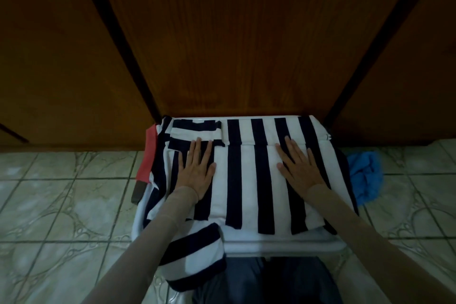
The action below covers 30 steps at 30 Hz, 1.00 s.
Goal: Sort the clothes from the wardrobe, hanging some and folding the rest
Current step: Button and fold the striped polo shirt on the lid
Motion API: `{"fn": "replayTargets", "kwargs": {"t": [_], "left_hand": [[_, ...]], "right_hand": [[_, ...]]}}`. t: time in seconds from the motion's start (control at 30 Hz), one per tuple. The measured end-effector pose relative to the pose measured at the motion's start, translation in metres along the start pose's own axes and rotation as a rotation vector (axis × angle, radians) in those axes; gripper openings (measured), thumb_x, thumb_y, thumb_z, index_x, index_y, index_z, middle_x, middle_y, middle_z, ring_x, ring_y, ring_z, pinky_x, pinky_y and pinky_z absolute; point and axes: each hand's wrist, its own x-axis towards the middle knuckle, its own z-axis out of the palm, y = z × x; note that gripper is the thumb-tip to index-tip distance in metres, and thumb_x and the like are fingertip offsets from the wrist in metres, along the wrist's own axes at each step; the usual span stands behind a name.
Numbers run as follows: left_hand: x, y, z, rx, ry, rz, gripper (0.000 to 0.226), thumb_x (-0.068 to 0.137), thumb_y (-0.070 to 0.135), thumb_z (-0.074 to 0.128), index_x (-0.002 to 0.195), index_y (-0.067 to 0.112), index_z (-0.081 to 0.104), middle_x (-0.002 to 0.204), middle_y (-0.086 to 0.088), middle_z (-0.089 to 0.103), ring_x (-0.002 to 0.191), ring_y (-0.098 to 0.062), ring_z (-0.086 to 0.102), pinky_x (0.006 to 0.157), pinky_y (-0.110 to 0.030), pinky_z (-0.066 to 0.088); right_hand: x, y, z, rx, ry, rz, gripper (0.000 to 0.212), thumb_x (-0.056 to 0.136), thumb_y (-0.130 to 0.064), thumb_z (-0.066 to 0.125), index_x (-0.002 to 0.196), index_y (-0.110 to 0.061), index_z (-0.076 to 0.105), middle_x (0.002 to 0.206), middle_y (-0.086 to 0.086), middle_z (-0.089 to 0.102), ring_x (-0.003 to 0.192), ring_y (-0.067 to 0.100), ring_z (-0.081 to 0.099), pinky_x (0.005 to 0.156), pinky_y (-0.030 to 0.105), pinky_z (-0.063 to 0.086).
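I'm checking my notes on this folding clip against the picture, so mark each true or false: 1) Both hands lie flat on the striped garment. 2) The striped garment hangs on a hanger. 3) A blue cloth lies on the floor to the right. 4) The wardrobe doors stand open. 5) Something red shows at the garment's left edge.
1) True: the left hand and the right hand press flat, fingers straight, on the striped garment.
2) False: it lies spread on a white surface, partly folded.
3) True: the blue cloth lies on the tiled floor.
4) False: the wardrobe doors are closed.
5) True: a red cloth shows there.
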Motion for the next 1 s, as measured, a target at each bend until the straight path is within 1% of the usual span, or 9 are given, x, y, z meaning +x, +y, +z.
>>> {"fn": "replayTargets", "kwargs": {"t": [0.07,0.2,0.33,0.4,0.47,0.6,0.7,0.9,1.0], "left_hand": [[-0.013,0.001,0.001,0.002,-0.024,0.000,0.075,0.066,0.057,-0.023,0.135,0.027,-0.029,0.154,-0.001,-0.025,0.142,-0.016,-0.022,0.114,-0.041,-0.012],[-0.041,0.008,-0.003,0.015,-0.131,0.013,0.072,0.076,0.059,-0.018,0.140,0.028,-0.026,0.153,-0.002,-0.028,0.142,-0.017,-0.024,0.113,-0.044,-0.014],[-0.066,0.022,-0.013,-0.022,-0.203,0.046,0.059,0.101,0.045,0.015,0.149,0.024,-0.012,0.155,-0.006,-0.021,0.143,-0.018,-0.021,0.113,-0.046,-0.013],[-0.074,0.031,-0.015,-0.040,-0.206,0.078,0.059,0.102,0.042,0.020,0.150,0.022,-0.006,0.157,-0.006,-0.015,0.144,-0.018,-0.016,0.114,-0.045,-0.010],[-0.079,0.042,-0.015,-0.048,-0.193,0.113,0.057,0.101,0.042,0.025,0.151,0.022,0.004,0.159,-0.004,-0.006,0.146,-0.018,-0.007,0.116,-0.042,-0.006],[-0.087,0.068,-0.018,-0.081,-0.220,0.257,0.057,0.098,0.042,0.039,0.148,0.022,0.023,0.157,-0.002,0.010,0.144,-0.018,0.012,0.117,-0.038,0.009],[-0.094,0.076,-0.021,-0.033,-0.269,0.322,0.066,0.094,0.037,0.048,0.150,0.021,0.017,0.157,0.000,0.008,0.144,-0.019,0.012,0.116,-0.038,0.014],[-0.100,0.062,-0.021,0.011,-0.237,0.329,0.070,0.086,0.024,0.059,0.147,0.022,0.025,0.154,0.002,0.020,0.138,-0.018,0.025,0.111,-0.036,0.029],[-0.101,0.054,-0.024,0.011,-0.177,0.334,0.065,0.085,0.010,0.055,0.145,0.019,0.032,0.151,0.001,0.027,0.135,-0.018,0.029,0.109,-0.032,0.030]], "right_hand": [[-0.013,0.000,-0.003,0.001,-0.013,-0.013,0.072,0.091,-0.053,-0.018,0.149,-0.022,0.011,0.153,0.006,0.008,0.143,0.017,0.013,0.108,0.052,0.024],[-0.047,0.010,-0.010,0.002,-0.131,-0.073,0.100,0.048,-0.070,-0.047,0.136,-0.026,-0.028,0.142,-0.006,-0.033,0.133,0.002,-0.023,0.112,0.034,-0.009],[-0.073,0.021,-0.022,0.084,-0.204,-0.122,0.119,0.049,-0.084,-0.032,0.148,-0.024,-0.002,0.148,-0.013,-0.012,0.133,-0.004,-0.002,0.115,0.030,0.002],[-0.087,0.024,-0.031,0.166,-0.159,-0.159,0.103,0.074,-0.080,-0.007,0.144,-0.013,0.029,0.152,0.003,0.018,0.136,0.011,0.029,0.113,0.035,0.020],[-0.100,0.027,-0.036,0.211,-0.027,-0.157,0.082,0.091,-0.066,0.011,0.130,-0.007,0.053,0.143,0.014,0.042,0.121,0.023,0.053,0.106,0.044,0.038],[-0.132,0.034,-0.049,0.309,-0.210,-0.037,0.084,0.075,-0.081,0.031,0.131,-0.021,0.050,0.144,-0.004,0.037,0.129,0.014,0.038,0.110,0.026,0.021],[-0.146,0.040,-0.048,0.366,-0.203,-0.042,0.053,0.081,-0.050,0.065,0.125,-0.024,0.052,0.140,-0.005,0.041,0.128,0.012,0.039,0.100,0.016,0.028],[-0.154,0.024,-0.034,0.262,0.043,0.168,0.031,0.083,-0.025,0.067,0.110,-0.014,0.056,0.139,0.007,0.031,0.129,0.022,0.028,0.095,0.029,0.038],[-0.154,0.019,-0.036,0.247,0.105,0.301,0.025,0.083,-0.010,0.063,0.106,-0.012,0.054,0.126,0.006,0.039,0.118,0.022,0.038,0.081,0.027,0.040]]}}
